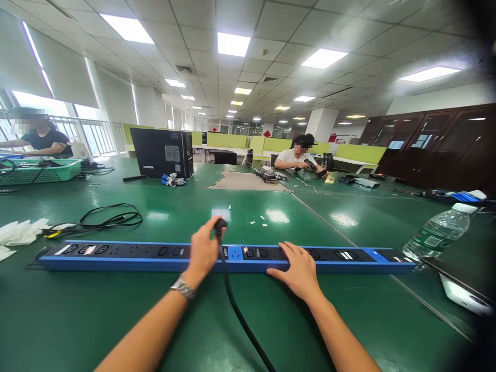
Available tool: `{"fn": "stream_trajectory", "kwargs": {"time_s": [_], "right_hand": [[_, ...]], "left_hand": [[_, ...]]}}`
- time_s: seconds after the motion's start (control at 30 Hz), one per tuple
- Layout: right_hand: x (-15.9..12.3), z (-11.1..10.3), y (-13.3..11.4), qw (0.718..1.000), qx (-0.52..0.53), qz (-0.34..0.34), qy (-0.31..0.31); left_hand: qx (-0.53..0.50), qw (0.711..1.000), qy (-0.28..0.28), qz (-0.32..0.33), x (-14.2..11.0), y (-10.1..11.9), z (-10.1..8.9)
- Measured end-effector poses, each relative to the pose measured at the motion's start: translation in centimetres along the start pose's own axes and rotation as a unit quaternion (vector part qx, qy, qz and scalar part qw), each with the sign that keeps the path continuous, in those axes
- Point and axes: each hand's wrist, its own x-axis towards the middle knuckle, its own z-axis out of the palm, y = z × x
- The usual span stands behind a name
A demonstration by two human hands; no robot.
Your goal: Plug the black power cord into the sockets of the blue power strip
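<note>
A long blue-and-black power strip [155,263] lies crosswise on the green table, its rows of sockets facing up. My left hand [203,251], with a metal watch at the wrist, is closed around a black power plug [220,225] just above the strip's middle. From the plug a thick black cable [236,309] hangs down and runs toward me. Right of the middle, my right hand [298,268] grips the strip, thumb along the front side and fingers over the top. The plug is apart from the sockets, and its prongs cannot be made out.
A water bottle [439,232] and a phone-like device [463,292] are near the strip's right end. Coiled black cable [112,217] and white gloves [21,232] lie left. Behind stand a computer tower [163,152] and a green basket [42,173]. Two people sit across the table.
</note>
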Motion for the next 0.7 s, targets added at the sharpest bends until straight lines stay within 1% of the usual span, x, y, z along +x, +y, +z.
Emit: {"fn": "stream_trajectory", "kwargs": {"time_s": [0.07,0.13,0.17,0.23,0.3,0.4,0.47,0.6,0.67,0.7], "right_hand": [[0.1,0.0,0.0,1.0,0.002,0.01,-0.006],[0.1,0.0,-0.1,1.0,0.002,0.014,-0.011],[0.1,0.0,-0.1,1.0,0.002,0.013,-0.013],[0.1,0.0,-0.1,1.0,0.001,0.009,-0.012],[0.1,0.0,-0.1,1.0,0.0,0.008,-0.011],[0.0,0.2,-0.1,1.0,0.001,0.012,-0.014],[0.0,0.2,0.1,1.0,0.006,0.012,-0.015],[0.3,-0.2,-0.2,0.999,0.018,0.025,-0.02],[0.3,-0.5,-1.5,0.999,0.039,0.031,-0.022],[0.2,-0.7,-2.7,0.998,0.059,0.021,-0.017]], "left_hand": [[0.044,0.999,-0.027,-0.002,-0.3,-2.8,-3.9],[0.082,0.995,-0.048,-0.012,-0.9,-4.6,-6.9],[0.095,0.993,-0.066,-0.016,-1.2,-5.1,-7.9],[0.116,0.987,-0.106,-0.021,-1.5,-5.5,-9.1],[0.132,0.98,-0.146,-0.019,-1.4,-5.2,-9.5],[0.152,0.968,-0.201,-0.006,-0.9,-5.0,-9.5],[0.168,0.96,-0.223,0.012,-0.8,-5.2,-9.5],[0.207,0.95,-0.228,0.052,-1.3,-5.8,-9.6],[0.226,0.946,-0.224,0.064,-1.8,-5.9,-9.7],[0.237,0.945,-0.216,0.063,-2.0,-5.8,-9.6]]}}
